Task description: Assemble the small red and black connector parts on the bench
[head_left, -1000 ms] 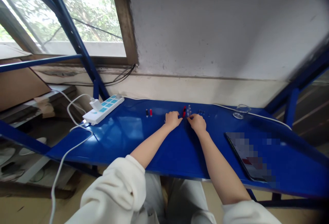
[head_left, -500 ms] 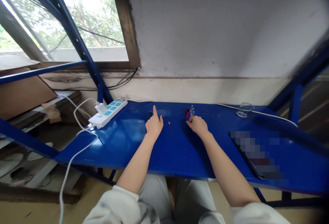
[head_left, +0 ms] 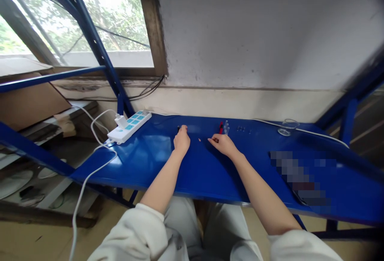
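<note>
My left hand point(head_left: 181, 140) is closed low over the blue table point(head_left: 198, 173), its fingers curled. A small black piece point(head_left: 179, 128) shows at its far left side; whether the fingers grip it is hidden. My right hand point(head_left: 223, 144) has thumb and forefinger pressed together, and anything between them is too small to make out. Between the hands lies a tiny copper-coloured piece point(head_left: 199, 140). Just beyond my right hand lie a red and black object point(head_left: 221, 128) and several small clear pieces point(head_left: 226, 126).
Several tiny clear bits point(head_left: 241, 128) lie farther right, then a clear round container point(head_left: 284, 131) beside a white cable. A dark flat object point(head_left: 292, 181), partly pixelated, lies at right. A white power strip point(head_left: 129, 127) with a plug sits at left, its cord hanging off the table.
My left hand has curled in its outstretched forefinger and thumb. My right hand has moved left, away from the red and black object. The view has shifted slightly.
</note>
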`<state>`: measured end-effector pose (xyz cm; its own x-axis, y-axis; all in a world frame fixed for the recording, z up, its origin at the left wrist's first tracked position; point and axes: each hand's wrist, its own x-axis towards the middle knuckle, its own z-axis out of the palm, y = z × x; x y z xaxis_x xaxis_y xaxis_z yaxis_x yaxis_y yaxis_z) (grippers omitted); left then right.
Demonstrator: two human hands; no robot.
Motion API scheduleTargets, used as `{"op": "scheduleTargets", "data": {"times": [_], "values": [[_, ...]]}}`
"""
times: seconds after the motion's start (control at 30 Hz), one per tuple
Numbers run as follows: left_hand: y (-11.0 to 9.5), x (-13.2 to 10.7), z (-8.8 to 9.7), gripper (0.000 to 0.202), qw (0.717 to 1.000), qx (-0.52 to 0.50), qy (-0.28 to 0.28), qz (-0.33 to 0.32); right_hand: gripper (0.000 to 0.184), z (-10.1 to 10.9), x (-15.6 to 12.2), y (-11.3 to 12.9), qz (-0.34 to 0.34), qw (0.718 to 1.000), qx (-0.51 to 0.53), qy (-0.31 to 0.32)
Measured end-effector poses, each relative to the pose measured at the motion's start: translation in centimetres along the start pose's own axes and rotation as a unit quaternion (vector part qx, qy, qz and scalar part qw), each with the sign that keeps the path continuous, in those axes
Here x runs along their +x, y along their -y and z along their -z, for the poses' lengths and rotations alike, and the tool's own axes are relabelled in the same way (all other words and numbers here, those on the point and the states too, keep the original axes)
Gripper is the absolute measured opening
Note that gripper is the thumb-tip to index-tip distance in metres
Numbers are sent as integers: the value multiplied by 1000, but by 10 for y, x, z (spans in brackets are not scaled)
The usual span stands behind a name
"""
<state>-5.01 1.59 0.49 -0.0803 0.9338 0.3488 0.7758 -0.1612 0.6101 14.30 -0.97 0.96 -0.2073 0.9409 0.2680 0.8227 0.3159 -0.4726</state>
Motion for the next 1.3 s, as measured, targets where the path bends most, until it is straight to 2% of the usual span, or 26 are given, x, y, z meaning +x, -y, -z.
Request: {"op": "scheduleTargets", "data": {"times": [0.1, 0.17, 0.23, 0.33, 0.43, 0.53, 0.73, 1.03, 1.13, 1.3], "values": [[-5, 0, -6, 19, 981, -190, 15, -29, 33, -3, 1, 2, -11, 998, 43, -32], [-12, -3, -10, 15, 945, -322, 54, -33, 34, -4, 2, 4, -28, 994, 87, -59], [-19, -7, -12, 14, 906, -410, 105, -29, 38, -6, 3, 6, -50, 987, 137, -71], [-29, -14, -14, 17, 867, -464, 177, -23, 46, -7, 3, 10, -62, 973, 211, -65], [-33, -17, -13, 19, 848, -483, 218, -22, 51, -8, 3, 13, -55, 963, 254, -68], [-34, -18, -12, 20, 842, -492, 222, -19, 53, -9, 3, 15, -60, 957, 268, -91], [-32, -16, -11, 22, 840, -507, 193, -12, 53, -9, 3, 15, -66, 957, 263, -106], [-30, -14, -10, 24, 838, -517, 171, 3, 42, -10, 5, 8, -35, 954, 260, -146], [-28, -13, -9, 25, 842, -520, 145, 13, 37, -9, 6, 5, -31, 949, 283, -137], [-28, -12, -8, 32, 839, -529, 126, 23, 31, -8, 9, 3, -14, 933, 351, -84]]}}
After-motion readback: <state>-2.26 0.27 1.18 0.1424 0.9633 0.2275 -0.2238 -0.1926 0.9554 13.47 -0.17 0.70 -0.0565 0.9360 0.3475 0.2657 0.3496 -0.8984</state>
